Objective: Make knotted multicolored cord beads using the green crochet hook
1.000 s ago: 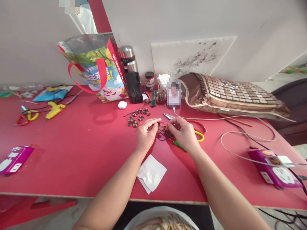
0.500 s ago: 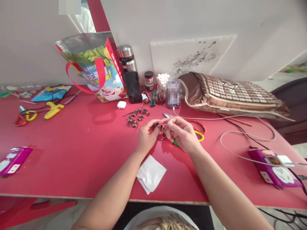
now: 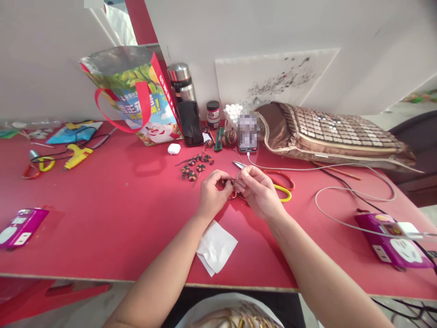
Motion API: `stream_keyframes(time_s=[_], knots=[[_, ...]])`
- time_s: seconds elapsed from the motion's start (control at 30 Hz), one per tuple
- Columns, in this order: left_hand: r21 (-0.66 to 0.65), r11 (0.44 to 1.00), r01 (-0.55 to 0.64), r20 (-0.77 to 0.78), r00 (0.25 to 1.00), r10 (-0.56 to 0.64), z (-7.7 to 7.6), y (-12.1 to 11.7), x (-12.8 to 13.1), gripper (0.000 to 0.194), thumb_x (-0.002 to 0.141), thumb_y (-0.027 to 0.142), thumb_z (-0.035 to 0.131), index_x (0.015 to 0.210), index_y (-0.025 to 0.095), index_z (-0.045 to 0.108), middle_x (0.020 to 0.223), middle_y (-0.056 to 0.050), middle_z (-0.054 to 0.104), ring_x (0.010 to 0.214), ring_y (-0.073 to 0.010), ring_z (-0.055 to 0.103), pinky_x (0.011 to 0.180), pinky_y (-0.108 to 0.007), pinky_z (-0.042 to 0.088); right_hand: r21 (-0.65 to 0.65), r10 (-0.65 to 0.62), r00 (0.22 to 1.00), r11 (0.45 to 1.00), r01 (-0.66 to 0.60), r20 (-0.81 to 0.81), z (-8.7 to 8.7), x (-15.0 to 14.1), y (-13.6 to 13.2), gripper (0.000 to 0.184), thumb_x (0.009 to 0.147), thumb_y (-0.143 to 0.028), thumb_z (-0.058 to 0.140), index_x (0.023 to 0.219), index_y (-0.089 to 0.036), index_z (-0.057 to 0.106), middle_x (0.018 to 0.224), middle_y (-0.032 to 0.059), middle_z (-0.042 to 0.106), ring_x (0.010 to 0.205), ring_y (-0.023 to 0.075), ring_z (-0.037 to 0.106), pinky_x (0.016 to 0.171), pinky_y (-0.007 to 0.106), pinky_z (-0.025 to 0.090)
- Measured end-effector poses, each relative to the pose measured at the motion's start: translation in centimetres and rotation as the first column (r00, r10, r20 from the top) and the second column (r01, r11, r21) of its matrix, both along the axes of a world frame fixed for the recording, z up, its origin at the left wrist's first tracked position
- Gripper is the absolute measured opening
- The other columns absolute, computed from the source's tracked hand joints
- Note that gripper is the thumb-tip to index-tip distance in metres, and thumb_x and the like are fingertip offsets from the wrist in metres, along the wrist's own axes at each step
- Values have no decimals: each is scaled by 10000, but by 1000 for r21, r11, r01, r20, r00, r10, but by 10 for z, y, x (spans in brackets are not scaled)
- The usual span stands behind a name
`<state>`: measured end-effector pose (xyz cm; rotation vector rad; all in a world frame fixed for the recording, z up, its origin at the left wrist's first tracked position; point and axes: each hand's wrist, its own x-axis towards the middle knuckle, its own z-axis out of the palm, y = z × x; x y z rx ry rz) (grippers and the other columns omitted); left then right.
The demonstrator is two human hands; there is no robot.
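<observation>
Close together over the red table, my left hand (image 3: 213, 193) and my right hand (image 3: 259, 193) work on a small piece of dark, multicoloured yarn (image 3: 234, 195). The fingers of my left hand are closed on its dark part. My right hand pinches the yarn just beside them; the exact grip is hidden by the fingers. Scissors with red and yellow handles (image 3: 286, 193) lie partly under my right hand. Beyond my left hand are several knotted yarn balls (image 3: 191, 176). A folded white tissue (image 3: 218, 248) lies below my hands.
At the back stand a shopping bag (image 3: 136, 100), a steel flask (image 3: 182, 82), a black phone (image 3: 190, 124), a lit phone (image 3: 247, 132) and a yarn ball (image 3: 229, 137). A white cable (image 3: 317, 200) loops at right. A yellow glue gun (image 3: 78, 156) lies left.
My right hand's fingers have drawn in against my left fingertips, and the gap between the hands has narrowed. A green item below my right hand is now hidden.
</observation>
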<state>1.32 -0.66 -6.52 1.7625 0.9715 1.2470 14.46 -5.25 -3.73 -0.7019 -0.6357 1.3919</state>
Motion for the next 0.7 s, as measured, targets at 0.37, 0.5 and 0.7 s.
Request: stream_keyframes(time_s=[0.37, 0.5, 0.7], knots=[[1, 1000, -24, 33, 999, 24, 0, 3, -2, 107, 756, 104, 625, 744, 196, 678, 770, -12, 674, 697, -131, 621, 685, -258, 491, 17, -52, 997, 999, 51, 62, 8, -5, -7, 336, 801, -389, 842, 737, -211, 564, 612, -60, 424, 554, 102, 330, 592, 288, 327], [-31, 999, -20, 56, 998, 22, 1, 3, -3, 82, 767, 134, 633, 744, 197, 680, 765, -7, 670, 701, -134, 618, 684, -262, 484, 24, -71, 993, 997, 69, 98, 11, -2, -7, 346, 803, -412, 829, 739, -227, 544, 599, -68, 394, 542, 108, 317, 575, 292, 349], [-82, 996, 41, 52, 998, -37, -1, 6, -7, 102, 822, 154, 617, 882, 196, 687, 865, -33, 702, 784, -143, 645, 752, -267, 512, 29, -65, 915, 998, 58, 397, 4, 3, -6, 296, 873, -458, 718, 801, -233, 541, 611, -61, 448, 535, 116, 386, 560, 285, 366]])
